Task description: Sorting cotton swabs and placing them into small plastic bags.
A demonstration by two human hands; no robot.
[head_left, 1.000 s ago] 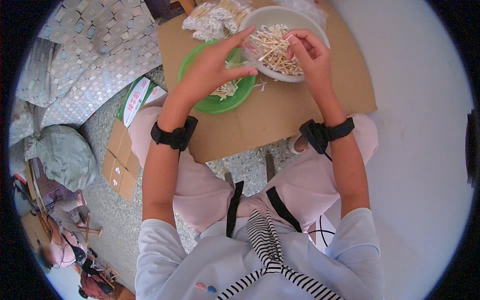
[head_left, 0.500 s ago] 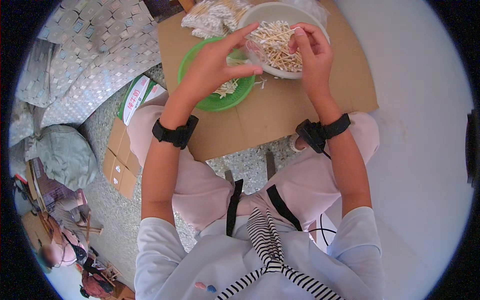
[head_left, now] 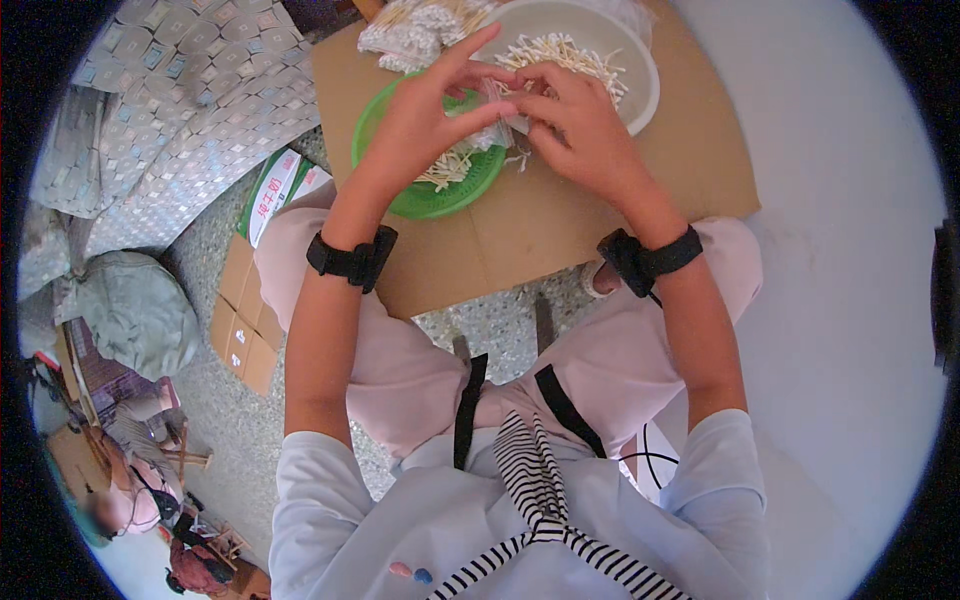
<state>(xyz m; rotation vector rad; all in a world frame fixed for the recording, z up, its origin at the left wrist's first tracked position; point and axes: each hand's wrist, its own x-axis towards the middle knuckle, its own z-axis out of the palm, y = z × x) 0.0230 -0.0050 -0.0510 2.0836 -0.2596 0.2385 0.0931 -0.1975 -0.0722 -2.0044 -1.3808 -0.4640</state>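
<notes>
At the upper centre, my left hand (head_left: pixel 425 118) holds a clear plastic bag (head_left: pixel 488 136) over the green basket (head_left: pixel 432 207); my right hand's (head_left: pixel 585 135) fingertips meet it, whether gripping I cannot tell. Cotton swabs (head_left: pixel 568 52) lie in the pale bowl (head_left: pixel 643 85), upper right.

Both forearms (head_left: pixel 692 320) reach forward. Left hand (head_left: pixel 425 118): thumb (head_left: pixel 480 123) and index finger (head_left: pixel 466 50) spread wide. Right hand (head_left: pixel 588 130): bent inward, fingertips (head_left: pixel 525 76) close beside the left's.

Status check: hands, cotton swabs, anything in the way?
Left hand over green basket, right hand by white bowl. Both at clear plastic; grip unclear. Cotton swabs loose in basket and bowl. Hands partly block both.
</notes>
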